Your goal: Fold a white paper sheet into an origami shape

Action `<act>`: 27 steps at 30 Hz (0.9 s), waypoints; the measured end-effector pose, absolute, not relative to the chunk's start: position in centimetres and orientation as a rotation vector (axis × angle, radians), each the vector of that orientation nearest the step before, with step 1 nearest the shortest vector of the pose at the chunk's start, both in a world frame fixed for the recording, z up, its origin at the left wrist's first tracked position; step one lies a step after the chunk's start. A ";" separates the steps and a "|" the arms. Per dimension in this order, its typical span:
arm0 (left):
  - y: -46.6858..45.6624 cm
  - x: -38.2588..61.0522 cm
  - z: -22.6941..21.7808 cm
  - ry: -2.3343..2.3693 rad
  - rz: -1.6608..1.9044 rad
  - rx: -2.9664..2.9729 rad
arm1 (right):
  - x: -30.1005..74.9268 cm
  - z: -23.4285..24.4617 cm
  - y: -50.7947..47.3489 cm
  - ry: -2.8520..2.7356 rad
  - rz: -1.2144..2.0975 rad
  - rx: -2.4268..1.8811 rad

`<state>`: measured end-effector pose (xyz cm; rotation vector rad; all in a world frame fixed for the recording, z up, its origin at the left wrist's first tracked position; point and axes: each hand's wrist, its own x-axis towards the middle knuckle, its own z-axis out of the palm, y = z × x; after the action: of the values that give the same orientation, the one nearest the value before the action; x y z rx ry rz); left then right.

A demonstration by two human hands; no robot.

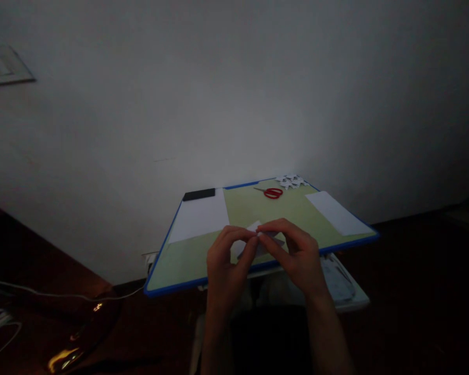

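Note:
Between my two hands is a small folded piece of white paper (254, 226), held just above the near edge of the table. My left hand (230, 252) pinches it with thumb and forefinger. My right hand (295, 250) pinches the same paper from the other side, fingertips meeting those of the left. Fingers cover much of the paper, so its full shape is hidden. Beyond the hands lies a pair of scissors (272, 193) with red handles, blades pointing left. Several small white folded paper shapes (292, 182) sit together at the far right corner.
The green tabletop (246, 205) has a blue rim and stands against a wall. White paper sheets lie at left (201, 216) and right (338, 212). A flat black object (199, 194) rests at the back left. A white cable (62, 296) runs at the lower left.

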<state>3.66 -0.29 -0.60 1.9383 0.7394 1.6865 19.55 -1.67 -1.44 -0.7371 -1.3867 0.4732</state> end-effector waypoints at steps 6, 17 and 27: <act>-0.5 3.7 -0.2 0.733 1.671 1.997 | 19.8 -1.3 -1.6 -1.424 0.469 -0.699; -0.6 3.7 0.1 0.720 1.663 2.061 | 19.8 -1.1 -1.7 -1.455 0.382 -0.718; -0.3 3.8 -0.1 0.758 1.700 2.022 | 19.9 -1.4 -1.4 -1.447 0.373 -0.706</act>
<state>3.77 -0.31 -0.09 2.0220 0.7579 1.7002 19.87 -1.39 -1.40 -0.7062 -1.4472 0.3727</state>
